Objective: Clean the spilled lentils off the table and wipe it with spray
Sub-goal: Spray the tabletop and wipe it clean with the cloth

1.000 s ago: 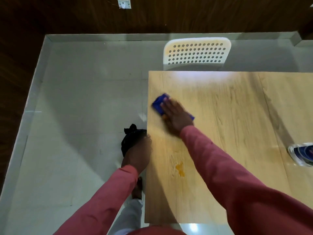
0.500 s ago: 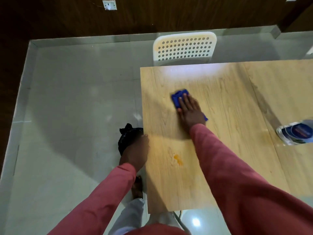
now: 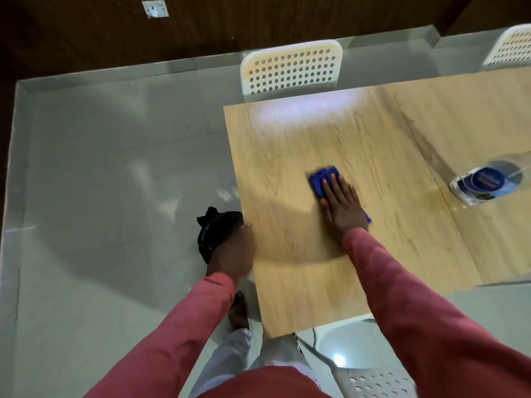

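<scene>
Right hand (image 3: pixel 343 203), fingers straight and pressed flat on the blue cloth (image 3: pixel 321 182) at mid tabletop (image 3: pixel 281 173); unwiped surface lies rightward toward the spray bottle (image 3: pixel 487 185). Left hand (image 3: pixel 234 252) grips a black bag (image 3: pixel 211 232) at the left edge.

Glossy wood-grain table (image 3: pixel 287 156), blue cloth (image 3: pixel 320 180), perforated white plastic chair (image 3: pixel 290 68), shiny tiled floor (image 3: pixel 115 168).

Both arms reach forward in red sleeves.
The right hand (image 3: pixel 342 206) lies flat near the frame's centre, fingers straight and pressed downward. The left hand (image 3: pixel 233 254) sits left of centre with fingers curled out of sight; its grip cannot be made out.
</scene>
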